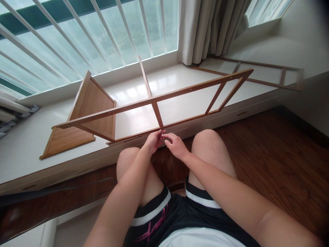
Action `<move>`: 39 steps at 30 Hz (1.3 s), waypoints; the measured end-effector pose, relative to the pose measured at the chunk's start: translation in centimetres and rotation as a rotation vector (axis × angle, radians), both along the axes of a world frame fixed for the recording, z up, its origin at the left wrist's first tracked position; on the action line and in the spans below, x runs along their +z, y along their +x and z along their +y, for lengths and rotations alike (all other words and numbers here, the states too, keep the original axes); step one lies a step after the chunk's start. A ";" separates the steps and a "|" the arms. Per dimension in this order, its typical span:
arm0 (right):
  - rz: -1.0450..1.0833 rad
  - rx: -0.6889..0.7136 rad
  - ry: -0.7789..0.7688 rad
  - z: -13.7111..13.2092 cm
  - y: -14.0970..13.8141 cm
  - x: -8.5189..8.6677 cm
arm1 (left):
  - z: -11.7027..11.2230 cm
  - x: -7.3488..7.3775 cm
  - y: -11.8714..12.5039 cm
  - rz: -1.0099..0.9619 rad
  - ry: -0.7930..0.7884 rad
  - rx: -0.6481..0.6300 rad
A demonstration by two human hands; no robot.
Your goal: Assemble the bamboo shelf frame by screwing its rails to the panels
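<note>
A wooden frame point(180, 94) with crossbars stands tilted on the white ledge, its lower rail running along the front edge. My left hand point(153, 141) is closed at the lower rail, right under the middle crossbar point(157, 114). Close beside it, my right hand point(176, 145) has its fingers bent together toward the same spot. A tiny thin piece point(161, 131) shows between the fingertips, too small to name. A wooden panel point(96, 99) joins the left part of the frame, and a flat wooden board point(68, 140) lies below it.
Another wooden frame point(259, 65) lies on the ledge point(19, 154) at the right. A thin wooden bar point(144, 75) sticks up behind the middle. Behind are a barred window point(115, 34) and a curtain point(200, 31). My knees are close to the ledge, above the wooden floor point(269, 151).
</note>
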State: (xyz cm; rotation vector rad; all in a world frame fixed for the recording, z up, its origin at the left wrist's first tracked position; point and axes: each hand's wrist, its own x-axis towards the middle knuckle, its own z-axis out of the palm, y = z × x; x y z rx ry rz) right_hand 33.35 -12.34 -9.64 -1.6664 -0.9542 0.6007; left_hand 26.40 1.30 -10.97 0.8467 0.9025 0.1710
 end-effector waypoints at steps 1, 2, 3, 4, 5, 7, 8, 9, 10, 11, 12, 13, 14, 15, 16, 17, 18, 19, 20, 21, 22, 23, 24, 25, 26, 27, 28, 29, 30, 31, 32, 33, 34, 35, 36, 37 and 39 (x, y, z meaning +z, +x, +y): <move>0.069 0.003 -0.004 0.1 0.0 -0.1 | 0.0 0.0 0.0 0.003 0.002 -0.009; 0.151 0.006 -0.015 0.1 -0.1 -0.2 | 0.0 0.0 -0.1 0.002 0.006 -0.017; 0.240 0.009 -0.028 0.2 -0.1 -0.3 | 0.0 0.1 -0.1 0.000 0.012 -0.024; 0.328 0.010 -0.040 0.3 -0.1 -0.4 | 0.0 0.1 -0.1 -0.002 0.019 -0.029; 0.406 0.011 -0.045 0.4 0.0 -0.4 | 0.0 0.1 -0.2 -0.002 0.028 -0.031; 0.516 0.009 -0.036 0.6 0.0 -0.5 | 0.0 0.1 -0.2 0.000 0.041 -0.031; 0.547 0.005 -0.026 0.6 0.1 -0.5 | 0.0 0.1 -0.2 0.003 0.046 -0.030; 0.566 0.001 -0.020 0.6 0.1 -0.5 | 0.0 0.1 -0.2 0.004 0.049 -0.030; 0.577 -0.004 -0.016 0.6 0.1 -0.4 | 0.1 0.0 -0.3 0.002 0.051 -0.031; 0.581 -0.006 -0.014 0.6 0.1 -0.4 | 0.1 0.0 -0.3 -0.001 0.052 -0.033; 0.582 -0.005 -0.014 0.6 0.1 -0.3 | 0.1 -0.1 -0.3 -0.004 0.052 -0.034; 0.581 0.000 -0.013 0.6 0.1 -0.3 | 0.1 -0.1 -0.3 -0.006 0.052 -0.035; 0.579 0.005 -0.012 0.6 0.1 -0.2 | 0.2 -0.2 -0.3 -0.008 0.052 -0.037; 0.576 0.011 -0.010 0.5 0.1 -0.2 | 0.2 -0.3 -0.3 -0.008 0.053 -0.041; 0.573 0.016 -0.009 0.5 0.1 -0.2 | 0.2 -0.3 -0.3 -0.007 0.056 -0.046; 0.570 0.022 -0.009 0.5 0.1 -0.2 | 0.2 -0.4 -0.3 -0.005 0.060 -0.051; 0.565 0.028 -0.011 0.5 0.1 -0.2 | 0.2 -0.4 -0.3 -0.003 0.063 -0.055; 0.557 0.033 -0.016 0.4 0.1 -0.3 | 0.2 -0.5 -0.3 0.000 0.066 -0.056; 0.543 0.034 -0.026 0.4 0.1 -0.3 | 0.3 -0.4 -0.3 0.007 0.068 -0.056; 0.524 0.017 -0.040 0.3 0.1 -0.4 | 0.3 -0.3 -0.4 0.017 0.071 -0.058; 0.499 -0.023 -0.059 0.3 0.1 -0.5 | 0.3 -0.2 -0.4 0.032 0.076 -0.065; 0.471 -0.081 -0.080 0.2 0.1 -0.6 | 0.3 0.0 -0.5 0.051 0.082 -0.081; 0.441 -0.152 -0.096 0.1 0.1 -0.6 | 0.2 0.3 -0.5 0.074 0.095 -0.103; 0.408 -0.221 -0.102 -0.1 0.2 -0.5 | 0.2 0.6 -0.6 0.100 0.114 -0.128; 0.374 -0.280 -0.095 -0.3 0.4 -0.4 | 0.2 0.9 -0.8 0.124 0.139 -0.153; 0.342 -0.322 -0.075 -0.6 0.7 -0.1 | 0.1 1.2 -1.0 0.144 0.167 -0.176; 0.314 -0.347 -0.047 -1.1 1.1 0.4 | 0.0 1.5 -1.2 0.160 0.196 -0.197; 0.289 -0.366 -0.015 -1.7 1.8 0.9 | -0.1 1.7 -1.4 0.174 0.227 -0.215; 0.270 -0.383 0.012 -2.5 2.6 1.5 | -0.2 1.8 -1.6 0.191 0.263 -0.229; 0.251 -0.395 0.033 -3.5 3.7 2.1 | -0.3 1.9 -1.9 0.213 0.307 -0.244; 0.221 -0.419 0.045 -4.8 4.8 2.7 | -0.4 1.8 -2.2 0.238 0.361 -0.266; 0.169 -0.441 0.049 -6.2 6.0 3.1 | -0.4 1.7 -2.5 0.267 0.423 -0.295; 0.095 -0.460 0.040 -7.9 7.2 3.2 | -0.5 1.5 -2.8 0.295 0.486 -0.332; 0.008 -0.490 0.016 -9.7 8.1 3.1 | -0.6 1.3 -3.2 0.315 0.540 -0.385; -0.073 -0.538 -0.015 -11.6 8.8 2.6 | -0.6 1.1 -3.5 0.328 0.582 -0.447; -0.125 -0.583 -0.061 -13.5 9.2 1.8 | -0.6 0.9 -3.9 0.331 0.613 -0.513; -0.088 -0.592 -0.201 -17.0 8.8 -0.3 | -0.7 0.6 -4.5 0.318 0.661 -0.612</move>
